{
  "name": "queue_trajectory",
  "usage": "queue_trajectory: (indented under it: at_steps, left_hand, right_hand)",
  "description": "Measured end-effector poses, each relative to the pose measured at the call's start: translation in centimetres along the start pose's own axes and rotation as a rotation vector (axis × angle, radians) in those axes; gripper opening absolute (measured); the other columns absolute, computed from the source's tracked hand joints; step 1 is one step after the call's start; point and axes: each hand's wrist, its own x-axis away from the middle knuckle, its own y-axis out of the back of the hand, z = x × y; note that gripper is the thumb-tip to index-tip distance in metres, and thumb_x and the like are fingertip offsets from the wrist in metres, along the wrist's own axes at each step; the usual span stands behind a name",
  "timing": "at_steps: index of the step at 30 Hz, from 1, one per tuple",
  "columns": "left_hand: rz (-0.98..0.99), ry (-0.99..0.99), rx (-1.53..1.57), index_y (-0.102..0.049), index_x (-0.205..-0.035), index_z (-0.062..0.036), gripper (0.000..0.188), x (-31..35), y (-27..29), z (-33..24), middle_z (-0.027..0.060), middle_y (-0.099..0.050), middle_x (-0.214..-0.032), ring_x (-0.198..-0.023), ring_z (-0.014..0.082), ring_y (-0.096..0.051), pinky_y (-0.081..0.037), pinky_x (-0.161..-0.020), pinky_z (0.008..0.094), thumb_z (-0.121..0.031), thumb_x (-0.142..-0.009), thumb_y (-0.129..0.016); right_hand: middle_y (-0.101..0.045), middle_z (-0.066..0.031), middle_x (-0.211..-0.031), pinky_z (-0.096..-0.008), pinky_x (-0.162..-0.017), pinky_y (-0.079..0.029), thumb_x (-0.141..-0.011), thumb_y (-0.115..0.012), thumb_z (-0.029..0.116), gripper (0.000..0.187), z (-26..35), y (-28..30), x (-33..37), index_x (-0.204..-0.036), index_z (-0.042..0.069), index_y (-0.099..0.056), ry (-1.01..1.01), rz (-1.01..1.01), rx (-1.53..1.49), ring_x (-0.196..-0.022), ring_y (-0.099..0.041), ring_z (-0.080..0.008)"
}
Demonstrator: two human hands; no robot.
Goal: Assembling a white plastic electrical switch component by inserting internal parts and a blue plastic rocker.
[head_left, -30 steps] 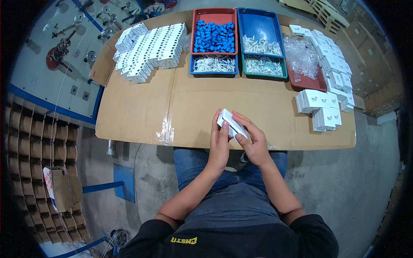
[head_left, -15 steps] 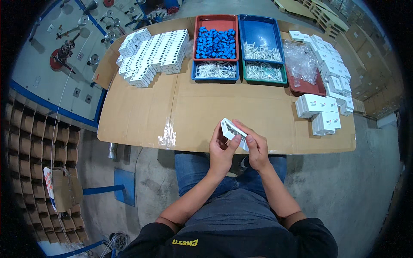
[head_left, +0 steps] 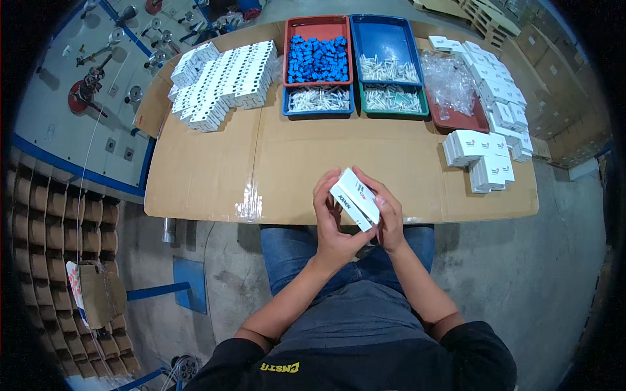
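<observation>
Workshop space, with a pale panel (head_left: 49, 124) full of metal fittings (head_left: 135, 95) at far left and a cardboard grid (head_left: 52, 260) below it. Then comes the surface (head_left: 195, 163), brown and cardboard-topped, with a block of white boxes (head_left: 225, 85) packed tight at its back left corner. Next along, a red tray (head_left: 317, 26) holds loads of blue pieces (head_left: 317, 60), and a blue tray (head_left: 317, 115) just in front has little white sticks (head_left: 319, 100).

Near the front edge, the left hand (head_left: 331, 236) wraps one side of a small white box (head_left: 355, 199) while the right hand (head_left: 391, 225) grips the other, so it's held between them, seemingly just above the surface. If you ask me, the trick is light, even pressure: brace it on the left, ease the edges from the right, and don't squash the thin-looking walls. Box looks clean and crisp-edged, tilted, with dark and reddish print on it and a dark line between two panels. Can't tell if it's fully closed.

Further right there's a second blue tray (head_left: 385, 39) and a green tray (head_left: 398, 114) with more of those sticks, then a dark red tray (head_left: 468, 122) heaped with clear plastic (head_left: 450, 81), and finally more stacked boxes (head_left: 499, 91) down the right side
</observation>
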Motion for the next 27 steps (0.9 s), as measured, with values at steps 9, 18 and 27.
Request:
queue_trajectory:
  at_steps: [9, 18, 27]
  left_hand:
    - [0.135, -0.315, -0.308, -0.045, -0.142, -0.0216, 0.093, 0.1, 0.6, 0.1, 0.0201, -0.035, -0.160, -0.148, 0.0450, -0.036, -0.041, -0.118, 0.0535, 0.004, -0.064, -0.088]
    - [0.154, -0.337, -0.357, -0.041, -0.149, -0.0167, 0.096, -0.3, 0.4, 0.3, 0.0222, -0.032, -0.162, -0.150, 0.0448, -0.034, -0.038, -0.119, 0.0518, 0.003, -0.066, -0.086]
    - [-0.131, 0.484, 0.251, -0.035, -0.157, -0.0024, 0.069, -1.2, 1.0, -1.8, 0.0127, -0.057, -0.139, -0.126, 0.0232, -0.059, -0.047, -0.108, 0.0369, -0.023, -0.099, -0.066]
  right_hand:
    - [-0.063, -0.0127, -0.136, -0.0318, -0.108, -0.044, -0.106, -0.046, 0.013, 0.040, 1.2, -0.1, 0.4, -0.140, -0.004, -0.058, -0.079, -0.094, 0.045, -0.125, -0.058, -0.0184]
    - [-0.063, -0.0136, -0.136, -0.0328, -0.108, -0.044, -0.109, -0.044, 0.024, 0.043, 0.3, 0.6, 0.6, -0.140, -0.003, -0.058, -0.073, -0.077, -0.013, -0.126, -0.057, -0.0197]
    - [-0.028, -0.0235, -0.167, -0.0469, -0.124, -0.023, -0.090, -0.069, 0.062, 0.095, 0.2, 0.3, 0.0, -0.157, 0.002, -0.040, 0.128, 0.232, 0.329, -0.155, -0.028, -0.0351]
